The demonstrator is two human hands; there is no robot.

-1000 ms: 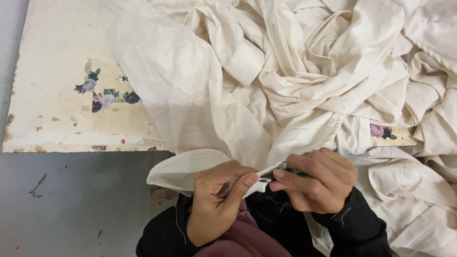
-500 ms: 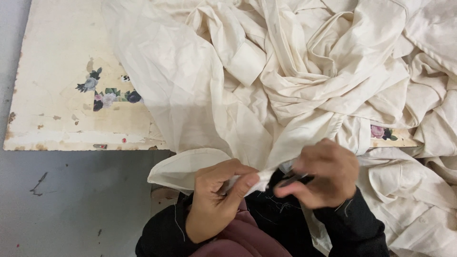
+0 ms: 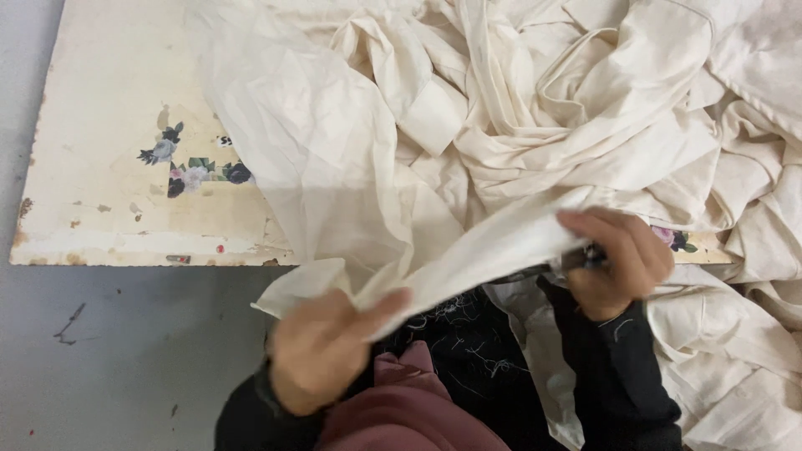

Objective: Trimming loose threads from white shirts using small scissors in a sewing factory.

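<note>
Cream cloth: a large crumpled heap of it is lying over the far and right part of the surface, with one fold being drawn down toward the near edge.
Stretched edge: a strip of the cloth is being held taut between the two hands, running from near left up to the right.
Left hand: its fingers are being kept closed, the thumb pinching the near-left end of the strip.
Right hand: its fingers are being curled shut around a small dark tool, which is being pressed against the cloth edge; what kind of tool cannot be told.
Surface: a worn, cream-painted top with a small flower print is being left bare at the far left; its near edge is chipped.
Sleeves: dark sleeves, flecked with pale thread ends, are being worn on both arms.
Pink garment: it is showing between the arms, nearest the camera.
Floor: grey, showing at the near left.
</note>
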